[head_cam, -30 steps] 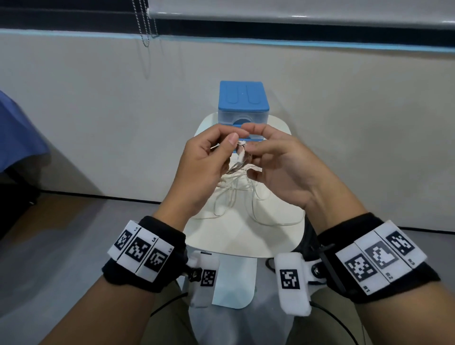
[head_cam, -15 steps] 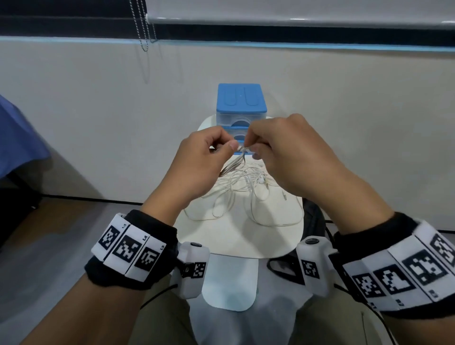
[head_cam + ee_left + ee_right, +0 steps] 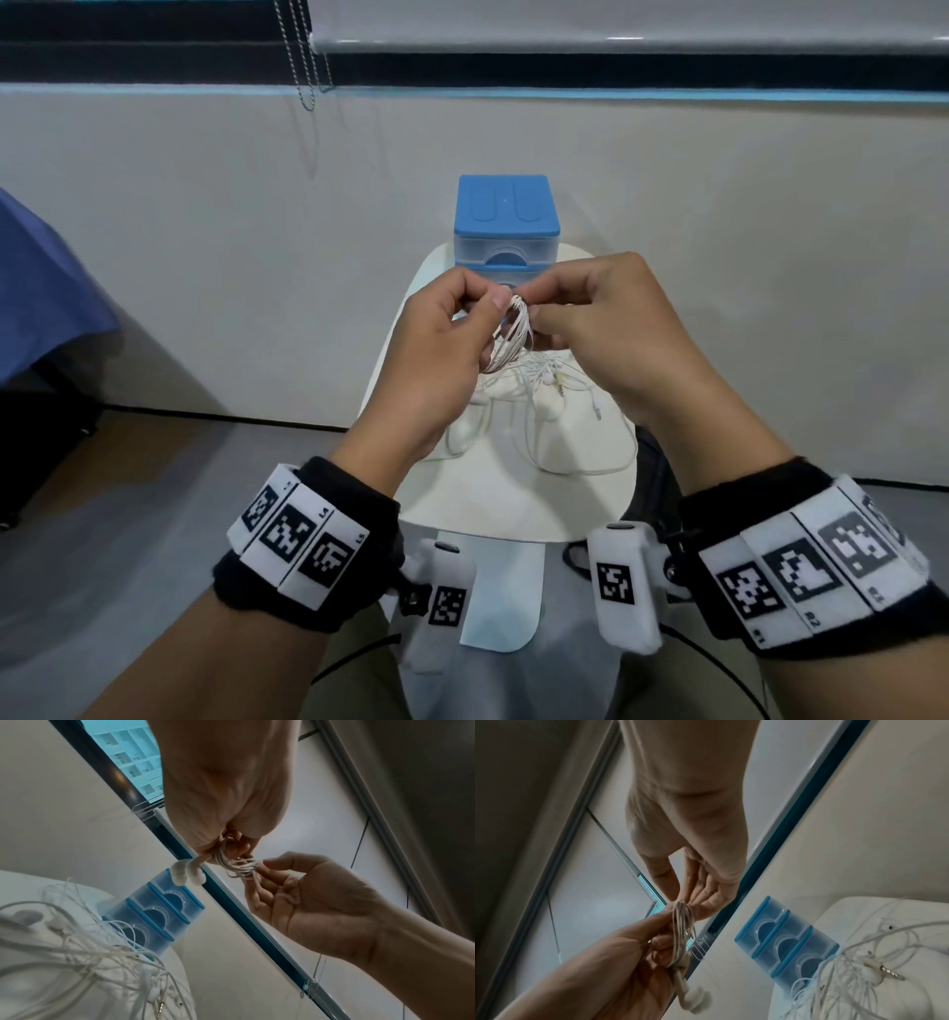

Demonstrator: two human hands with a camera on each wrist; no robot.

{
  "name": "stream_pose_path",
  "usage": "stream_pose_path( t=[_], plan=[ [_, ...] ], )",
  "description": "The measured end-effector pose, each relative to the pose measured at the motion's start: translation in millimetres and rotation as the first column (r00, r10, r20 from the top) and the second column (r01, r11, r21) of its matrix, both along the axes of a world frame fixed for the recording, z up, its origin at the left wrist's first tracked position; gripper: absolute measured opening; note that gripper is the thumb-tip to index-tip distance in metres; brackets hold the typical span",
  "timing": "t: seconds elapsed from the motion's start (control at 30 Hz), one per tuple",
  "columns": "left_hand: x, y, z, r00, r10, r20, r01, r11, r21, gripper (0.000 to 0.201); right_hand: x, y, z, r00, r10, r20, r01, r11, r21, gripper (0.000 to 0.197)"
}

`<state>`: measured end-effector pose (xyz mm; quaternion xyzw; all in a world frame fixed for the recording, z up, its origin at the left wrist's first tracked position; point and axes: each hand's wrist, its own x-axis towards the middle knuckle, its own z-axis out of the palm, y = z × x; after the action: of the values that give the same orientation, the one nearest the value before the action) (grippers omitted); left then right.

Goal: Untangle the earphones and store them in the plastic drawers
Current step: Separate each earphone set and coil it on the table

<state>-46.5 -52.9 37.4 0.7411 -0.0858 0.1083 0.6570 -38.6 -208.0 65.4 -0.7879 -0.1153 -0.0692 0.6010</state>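
Left hand (image 3: 436, 354) curled round a coiled bundle of white earphone cord (image 3: 511, 334), thumb and fingers pinching the loops; two earbuds (image 3: 186, 874) dangling just under that fist. Right hand (image 3: 611, 334) meeting it from the other side, fingertips (image 3: 259, 869) pinching the same coil at its top — the two hands nearly touching, raised above the small white table (image 3: 513, 493). Directly beneath both hands, a loose tangle of more white earphones (image 3: 544, 406) spread on the tabletop, a jack plug (image 3: 890, 971) showing among the wires. Just beyond the hands, at the table's far edge — blue plastic drawers (image 3: 506, 226), three stacked, all pushed in. Behind those, a pale wall (image 3: 205, 257); a blind's bead chain (image 3: 303, 61) hanging up and to the left.
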Motion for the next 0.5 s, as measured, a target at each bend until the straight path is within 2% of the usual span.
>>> stream_pose_path(
  t=[0.07, 0.1, 0.17, 0.27, 0.4, 0.5],
  plan=[
    [0, -1, -1, 0.999, 0.044, 0.023, -0.045, 0.999, 0.024, 0.020, -1, 0, -2, 0.994, 0.074, -0.082, -0.057, 0.980, 0.190, 0.021],
    [0, -1, -1, 0.997, 0.062, 0.038, -0.064, 0.997, 0.038, 0.019, -2, 1, -3, 0.993, 0.086, -0.083, -0.066, 0.974, 0.217, 0.018],
    [1, -3, 0, 0.995, 0.079, 0.063, -0.082, 0.995, 0.062, 0.018, -3, 3, -8, 0.996, 0.064, -0.066, -0.050, 0.979, 0.196, 0.018],
    [0, -5, 2, 0.996, 0.071, 0.059, -0.075, 0.995, 0.070, 0.016, -3, 2, -13, 0.993, 0.066, -0.097, -0.041, 0.972, 0.232, 0.031],
    [1, -1, 4, 0.998, 0.050, 0.026, -0.052, 0.996, 0.070, 0.017, -3, -5, -10, 0.951, 0.208, -0.227, -0.121, 0.931, 0.345, 0.033],
    [2, -1, 5, 1.000, 0.018, -0.012, -0.017, 0.998, 0.058, 0.016, -4, -10, -8, 0.942, 0.260, -0.210, -0.193, 0.936, 0.293, 0.035]
  ],
)
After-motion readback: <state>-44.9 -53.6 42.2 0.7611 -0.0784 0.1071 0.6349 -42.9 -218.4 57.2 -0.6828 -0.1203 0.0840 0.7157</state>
